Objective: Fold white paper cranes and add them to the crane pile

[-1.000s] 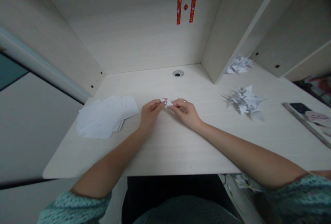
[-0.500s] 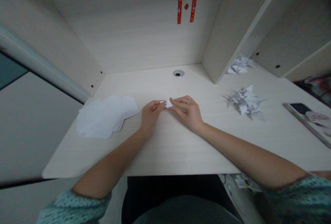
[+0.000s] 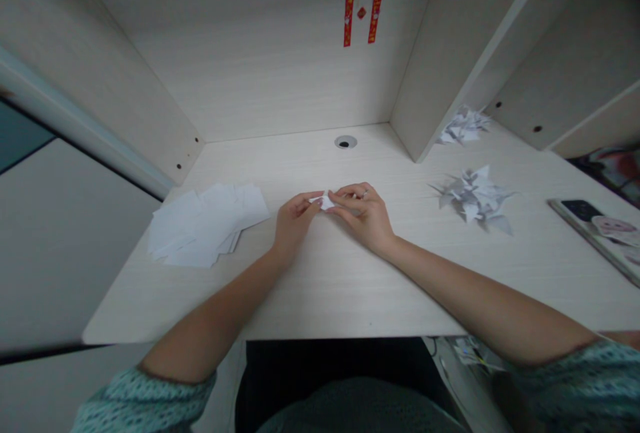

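Observation:
A small folded piece of white paper [image 3: 325,202] is pinched between my two hands, just above the middle of the desk. My left hand [image 3: 296,220] grips its left side with thumb and fingers. On the other side, my right hand [image 3: 366,214], with a ring on one finger, pinches the right side. The fingertips cover much of the paper, so its exact fold is hard to make out. Left of my hands lies a spread stack of white paper sheets [image 3: 205,223]. To the right sits a pile of pointed folded-paper pieces [image 3: 475,196].
A second heap of folded paper [image 3: 465,124] lies behind the upright divider [image 3: 450,53]. At the far right rests a phone [image 3: 600,233]. A round cable hole [image 3: 345,142] is set in the desk [image 3: 320,300] near the back panel.
The fingers have shifted slightly on the folded paper, and a small point of it now shows upward between them. Both hands stay in nearly the same place.

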`<action>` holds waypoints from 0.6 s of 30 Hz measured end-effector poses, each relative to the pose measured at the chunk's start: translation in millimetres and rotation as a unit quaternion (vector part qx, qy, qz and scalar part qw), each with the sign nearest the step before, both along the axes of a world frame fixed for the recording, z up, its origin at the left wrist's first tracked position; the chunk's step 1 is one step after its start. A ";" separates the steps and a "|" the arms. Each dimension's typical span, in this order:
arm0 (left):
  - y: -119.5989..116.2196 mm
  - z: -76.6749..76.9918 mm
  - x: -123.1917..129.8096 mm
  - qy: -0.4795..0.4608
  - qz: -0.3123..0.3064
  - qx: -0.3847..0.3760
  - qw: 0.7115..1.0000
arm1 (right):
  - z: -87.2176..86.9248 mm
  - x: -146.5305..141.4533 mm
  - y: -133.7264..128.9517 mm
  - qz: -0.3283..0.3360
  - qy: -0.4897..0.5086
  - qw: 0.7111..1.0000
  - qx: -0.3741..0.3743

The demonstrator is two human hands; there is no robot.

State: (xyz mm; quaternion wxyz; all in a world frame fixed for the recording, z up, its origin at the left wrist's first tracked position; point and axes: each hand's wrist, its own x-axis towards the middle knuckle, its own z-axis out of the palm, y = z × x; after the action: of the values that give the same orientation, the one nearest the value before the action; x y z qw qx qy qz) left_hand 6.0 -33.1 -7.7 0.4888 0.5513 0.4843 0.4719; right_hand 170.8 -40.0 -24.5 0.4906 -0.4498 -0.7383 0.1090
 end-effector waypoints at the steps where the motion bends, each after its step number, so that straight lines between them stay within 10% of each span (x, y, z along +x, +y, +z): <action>1: 0.1 -0.1 -0.2 0.005 0.002 0.003 1.000 | 0.0 0.2 -0.1 0.002 0.001 1.000 -0.003; 18: 1.7 -0.5 1.3 -0.023 -0.030 0.009 0.999 | -10.4 -3.8 6.1 0.040 0.192 0.974 -0.113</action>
State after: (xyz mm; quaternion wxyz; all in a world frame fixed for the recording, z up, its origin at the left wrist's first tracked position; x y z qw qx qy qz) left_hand 7.3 -31.4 -8.2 0.5086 0.5592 0.4516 0.4741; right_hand 167.0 -33.9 -34.9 0.5645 -0.4428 -0.6309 0.2955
